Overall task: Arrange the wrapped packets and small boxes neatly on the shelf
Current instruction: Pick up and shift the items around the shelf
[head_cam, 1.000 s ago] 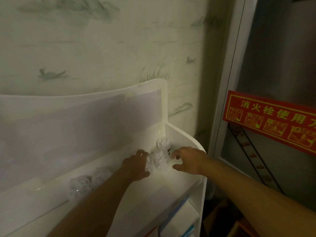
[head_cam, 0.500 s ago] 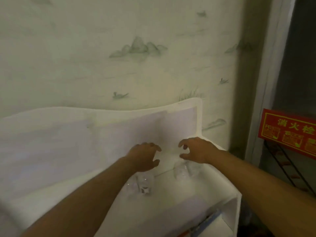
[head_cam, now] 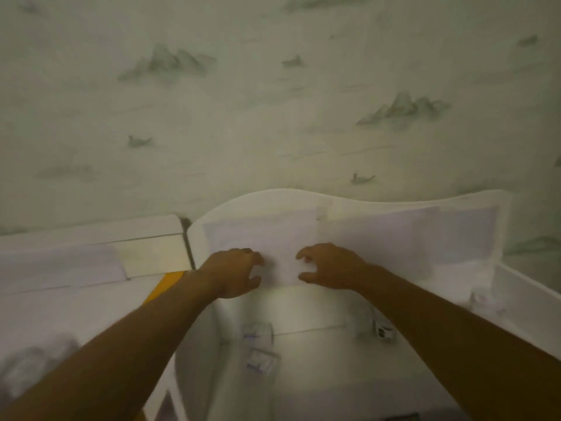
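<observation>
Both arms reach forward over a white shelf (head_cam: 318, 369) with a wavy white back panel (head_cam: 379, 226). My left hand (head_cam: 233, 273) and my right hand (head_cam: 329, 267) hover side by side in front of the back panel, fingers loosely curled, holding nothing. Below them on the shelf top lie two clear wrapped packets, one (head_cam: 257, 332) behind the other (head_cam: 261, 361). Another small wrapped packet (head_cam: 385, 332) sits to the right, just beside my right forearm. The picture is blurred and dim.
A second white unit (head_cam: 91, 253) stands to the left, with a yellow strip (head_cam: 162, 287) at the gap between the two. The shelf's raised right side (head_cam: 528, 287) bounds the top. Patterned wallpaper (head_cam: 273, 101) fills the background.
The view has swung left and down. Both hands have let go of the packets at the right corner, lifted, and moved left along the back panel, empty.
</observation>
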Action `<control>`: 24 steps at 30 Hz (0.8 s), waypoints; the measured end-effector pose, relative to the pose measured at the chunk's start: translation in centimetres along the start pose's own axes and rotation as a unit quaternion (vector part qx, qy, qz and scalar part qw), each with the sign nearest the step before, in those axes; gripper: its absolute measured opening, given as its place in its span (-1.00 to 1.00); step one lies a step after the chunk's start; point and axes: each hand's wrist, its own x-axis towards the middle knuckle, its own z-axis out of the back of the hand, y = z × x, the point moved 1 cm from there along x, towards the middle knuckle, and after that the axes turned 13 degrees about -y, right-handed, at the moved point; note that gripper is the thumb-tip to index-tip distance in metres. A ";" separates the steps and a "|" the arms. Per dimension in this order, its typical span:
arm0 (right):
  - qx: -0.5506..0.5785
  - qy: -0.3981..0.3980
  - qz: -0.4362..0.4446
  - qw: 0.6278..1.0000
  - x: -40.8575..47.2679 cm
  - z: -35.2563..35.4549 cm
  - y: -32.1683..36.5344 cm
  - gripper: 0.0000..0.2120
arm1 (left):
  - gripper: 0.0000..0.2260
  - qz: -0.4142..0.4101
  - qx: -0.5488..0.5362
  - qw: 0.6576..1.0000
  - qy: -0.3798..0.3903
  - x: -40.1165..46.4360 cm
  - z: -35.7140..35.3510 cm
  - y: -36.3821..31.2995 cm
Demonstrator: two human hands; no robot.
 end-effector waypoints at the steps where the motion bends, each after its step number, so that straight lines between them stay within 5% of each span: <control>1: 0.002 0.000 0.006 1.000 0.3 -0.4 1.8 -0.51 | -0.58 0.009 -0.002 1.000 -0.003 -1.3 0.3 1.5; 15: 0.009 0.000 0.083 0.997 2.2 -9.2 30.3 -0.44 | -0.59 0.133 -0.027 0.990 -0.024 -26.2 0.8 27.6; 24: -0.026 0.038 0.115 0.992 3.6 -14.0 37.8 -0.47 | -0.59 0.159 -0.024 0.987 0.007 -31.6 -0.9 33.1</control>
